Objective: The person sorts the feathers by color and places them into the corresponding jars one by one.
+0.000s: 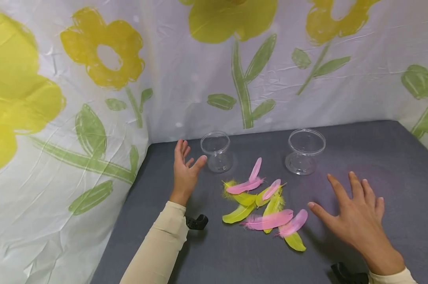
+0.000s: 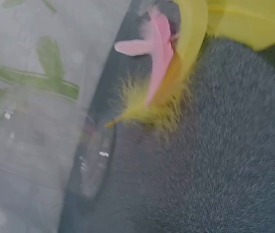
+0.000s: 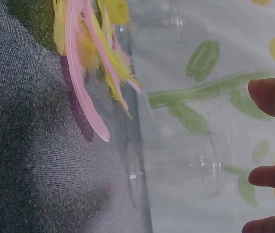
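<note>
Several pink and yellow feathers (image 1: 263, 205) lie in a loose pile on the grey table (image 1: 235, 260). Behind them stand two clear plastic cups, one on the left (image 1: 216, 152) and one on the right (image 1: 304, 151). My left hand (image 1: 185, 173) hovers just left of the left cup, fingers straight, holding nothing. To the right of the pile my right hand (image 1: 352, 215) is spread flat above the table, also holding nothing. In the left wrist view a pink feather (image 2: 157, 53) lies over a yellow one beside the cup (image 2: 55, 145). The right wrist view shows feathers (image 3: 86, 63), a cup (image 3: 176, 170) and my fingertips (image 3: 273, 99).
A white cloth printed with yellow flowers (image 1: 104, 51) and green leaves hangs behind and to the left of the table. Dark wrist-mounted devices (image 1: 197, 222) sit below each sleeve. Bare grey surface stretches in front of the feathers and to the right.
</note>
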Action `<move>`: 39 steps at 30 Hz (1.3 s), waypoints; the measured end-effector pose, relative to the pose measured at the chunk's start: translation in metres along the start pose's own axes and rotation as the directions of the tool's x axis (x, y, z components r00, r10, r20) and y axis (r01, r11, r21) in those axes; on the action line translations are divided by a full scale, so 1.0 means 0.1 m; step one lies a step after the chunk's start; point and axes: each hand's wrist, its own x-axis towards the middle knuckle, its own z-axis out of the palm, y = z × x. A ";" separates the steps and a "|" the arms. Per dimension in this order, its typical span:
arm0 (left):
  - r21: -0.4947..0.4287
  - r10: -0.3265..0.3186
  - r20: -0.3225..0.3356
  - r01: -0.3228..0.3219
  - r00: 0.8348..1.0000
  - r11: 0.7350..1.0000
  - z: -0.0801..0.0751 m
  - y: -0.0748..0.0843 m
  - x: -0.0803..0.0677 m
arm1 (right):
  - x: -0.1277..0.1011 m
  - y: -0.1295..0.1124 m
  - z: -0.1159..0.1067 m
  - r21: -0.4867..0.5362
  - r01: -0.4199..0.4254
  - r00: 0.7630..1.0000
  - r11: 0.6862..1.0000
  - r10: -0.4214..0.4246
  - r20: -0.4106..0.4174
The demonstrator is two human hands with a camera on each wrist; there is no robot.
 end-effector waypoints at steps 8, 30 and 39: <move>-0.025 -0.184 0.058 0.186 0.981 0.982 0.17 -0.31 0.18 | 0.01 0.03 0.02 -0.005 -0.006 1.000 1.000 0.006 0.000; 0.198 -0.276 -0.002 0.271 0.961 0.942 0.54 -0.75 0.21 | 0.01 0.10 0.08 -0.011 -0.004 1.000 1.000 0.004 0.002; 0.192 -0.269 -0.026 0.269 0.963 0.944 0.50 -0.79 0.19 | 0.02 0.11 0.08 -0.019 0.002 1.000 1.000 -0.002 -0.011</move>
